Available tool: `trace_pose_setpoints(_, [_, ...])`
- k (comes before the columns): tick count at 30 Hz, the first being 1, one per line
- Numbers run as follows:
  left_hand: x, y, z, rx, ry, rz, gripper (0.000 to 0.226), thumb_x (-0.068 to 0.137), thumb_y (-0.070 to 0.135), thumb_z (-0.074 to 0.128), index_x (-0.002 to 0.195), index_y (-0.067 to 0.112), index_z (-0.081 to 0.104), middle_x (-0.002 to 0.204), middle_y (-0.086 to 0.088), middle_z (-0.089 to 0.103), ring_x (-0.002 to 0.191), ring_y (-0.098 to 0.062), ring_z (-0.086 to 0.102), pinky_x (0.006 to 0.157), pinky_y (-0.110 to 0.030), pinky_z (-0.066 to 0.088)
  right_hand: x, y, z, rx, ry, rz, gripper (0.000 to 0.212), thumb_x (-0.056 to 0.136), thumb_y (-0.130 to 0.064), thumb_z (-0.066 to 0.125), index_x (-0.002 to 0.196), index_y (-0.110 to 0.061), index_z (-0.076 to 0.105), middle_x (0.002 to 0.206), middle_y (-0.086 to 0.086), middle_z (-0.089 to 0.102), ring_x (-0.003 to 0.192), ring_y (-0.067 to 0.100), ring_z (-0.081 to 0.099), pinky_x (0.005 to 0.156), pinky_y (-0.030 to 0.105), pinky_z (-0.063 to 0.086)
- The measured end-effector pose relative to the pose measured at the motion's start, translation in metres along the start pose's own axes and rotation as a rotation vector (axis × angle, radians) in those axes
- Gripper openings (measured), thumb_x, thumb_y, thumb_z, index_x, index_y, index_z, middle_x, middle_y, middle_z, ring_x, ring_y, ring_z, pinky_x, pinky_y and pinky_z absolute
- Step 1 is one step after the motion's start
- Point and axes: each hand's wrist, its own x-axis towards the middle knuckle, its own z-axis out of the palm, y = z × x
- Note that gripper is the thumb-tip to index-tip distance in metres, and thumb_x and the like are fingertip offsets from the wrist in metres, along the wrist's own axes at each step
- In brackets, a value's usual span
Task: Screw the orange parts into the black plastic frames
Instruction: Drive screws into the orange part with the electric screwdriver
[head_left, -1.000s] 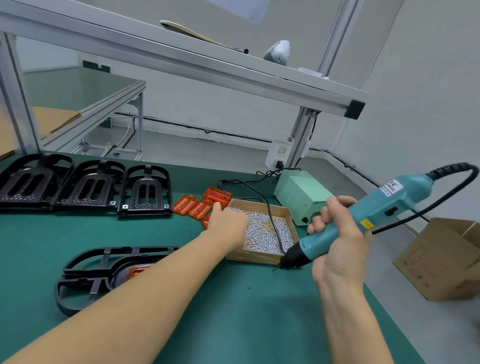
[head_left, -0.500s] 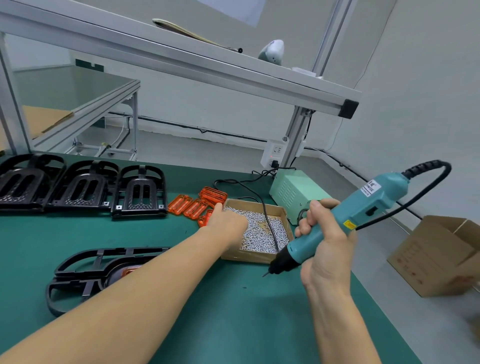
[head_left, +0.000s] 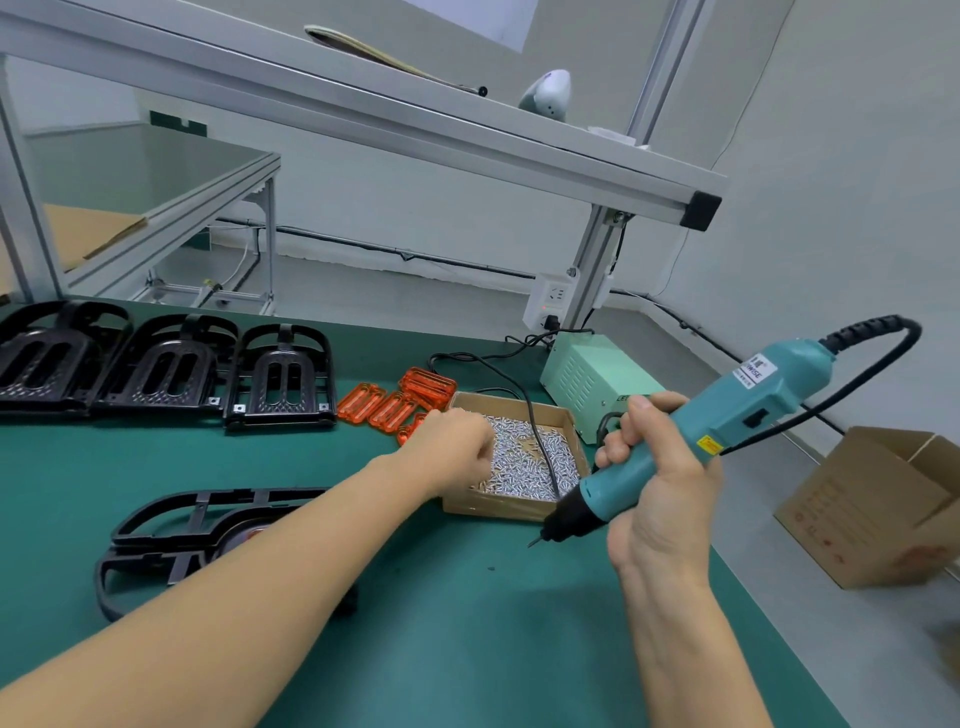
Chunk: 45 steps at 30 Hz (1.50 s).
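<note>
While my left hand (head_left: 457, 447) digs in the screw box (head_left: 511, 506), fingers hidden, my right hand (head_left: 657, 483) grips the screwdriver (head_left: 691, 441); near frame (head_left: 171, 540) awaits screws, three frames (head_left: 156, 371) and spare orange parts (head_left: 395, 402) remain.

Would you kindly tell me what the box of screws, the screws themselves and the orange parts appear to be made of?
Box: brown corrugated cardboard, matte, with raw cut edges. Screws: probably bright metal, judging by their silvery glint. Orange parts: translucent glossy plastic, it seems, as the green mat shows faintly through them.
</note>
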Motion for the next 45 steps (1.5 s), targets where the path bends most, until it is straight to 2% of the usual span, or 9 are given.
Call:
trace_pose_setpoints(3, [-0.015,-0.007,-0.009,-0.429,0.108,-0.122,0.015,0.081,0.005,0.061,0.072,0.017,0.063,0.068,0.01,0.061,0.068,-0.007,0.057,0.057,-0.013,0.04,-0.001,0.0,0.004,0.059,-0.004,-0.003,0.017,0.083,-0.006,0.062,0.076,-0.019,0.052,0.057,-0.001,0.044,0.046,0.012,0.042,0.048,0.024,0.04])
trace_pose_setpoints(6, [-0.039,-0.014,-0.016,-0.929,0.156,-0.27,0.018,0.081,-0.001,0.065,0.083,0.016,0.071,0.066,0.004,0.065,0.056,0.001,0.054,0.059,-0.013,0.043,-0.004,-0.001,0.011,0.151,-0.044,-0.013,0.014,0.082,-0.014,0.062,0.075,-0.022,0.053,0.06,-0.002,0.043,0.051,0.013,0.044,0.055,0.025,0.041])
trace_pose_setpoints(8, [-0.057,-0.02,-0.021,-1.183,0.16,-0.329,0.022,0.084,-0.005,0.06,0.092,0.011,0.073,0.068,-0.002,0.065,0.054,-0.003,0.053,0.057,-0.015,0.047,-0.007,-0.001,0.017,0.198,-0.098,0.001,0.013,0.085,-0.017,0.061,0.078,-0.024,0.054,0.063,-0.003,0.045,0.055,0.013,0.046,0.06,0.025,0.043])
trace_pose_setpoints(12, [-0.095,-0.031,-0.031,-1.483,0.175,-0.355,0.018,0.087,-0.006,0.057,0.084,0.005,0.071,0.075,-0.009,0.068,0.061,-0.011,0.061,0.058,-0.02,0.053,-0.017,0.001,0.031,0.211,-0.165,0.033,0.013,0.088,-0.019,0.06,0.079,-0.027,0.056,0.063,-0.005,0.045,0.054,0.011,0.045,0.06,0.025,0.044])
trace_pose_setpoints(15, [-0.115,-0.036,-0.036,-1.649,0.205,-0.41,0.008,0.08,-0.001,0.062,0.085,0.003,0.067,0.078,-0.012,0.071,0.061,-0.013,0.065,0.056,-0.021,0.055,-0.024,0.001,0.045,0.281,-0.17,0.057,0.011,0.085,-0.019,0.06,0.08,-0.027,0.054,0.061,-0.007,0.043,0.051,0.009,0.043,0.057,0.023,0.045])
trace_pose_setpoints(21, [-0.139,-0.042,-0.037,-1.934,0.181,-0.511,0.013,0.064,0.003,0.068,0.073,0.008,0.077,0.073,-0.007,0.067,0.059,-0.012,0.062,0.051,-0.02,0.053,-0.036,0.003,0.07,0.446,-0.158,0.096,0.021,0.09,-0.014,0.054,0.074,-0.027,0.054,0.06,-0.009,0.041,0.049,0.007,0.041,0.054,0.02,0.043])
trace_pose_setpoints(28, [-0.152,-0.037,-0.031,-2.041,0.148,-0.51,0.014,0.064,0.0,0.068,0.072,0.008,0.077,0.074,-0.009,0.069,0.058,-0.013,0.063,0.052,-0.02,0.055,-0.046,0.006,0.084,0.481,-0.169,0.109,0.017,0.09,-0.013,0.052,0.079,-0.026,0.051,0.058,-0.009,0.041,0.047,0.006,0.042,0.052,0.02,0.043])
trace_pose_setpoints(35, [-0.153,-0.033,-0.03,-2.022,0.147,-0.485,0.014,0.065,0.002,0.068,0.074,0.008,0.077,0.074,-0.009,0.068,0.059,-0.013,0.063,0.053,-0.021,0.055,-0.046,0.006,0.087,0.464,-0.159,0.131,0.012,0.078,-0.017,0.058,0.078,-0.026,0.05,0.057,-0.008,0.04,0.045,0.006,0.041,0.05,0.02,0.042])
trace_pose_setpoints(45, [-0.153,-0.027,-0.027,-1.975,0.23,-0.474,0.015,0.063,0.002,0.069,0.075,0.006,0.077,0.074,-0.011,0.069,0.059,-0.013,0.063,0.054,-0.02,0.054,-0.046,0.008,0.084,0.452,-0.181,0.105,0.012,0.08,-0.014,0.057,0.078,-0.025,0.051,0.058,-0.008,0.04,0.047,0.007,0.041,0.051,0.021,0.042])
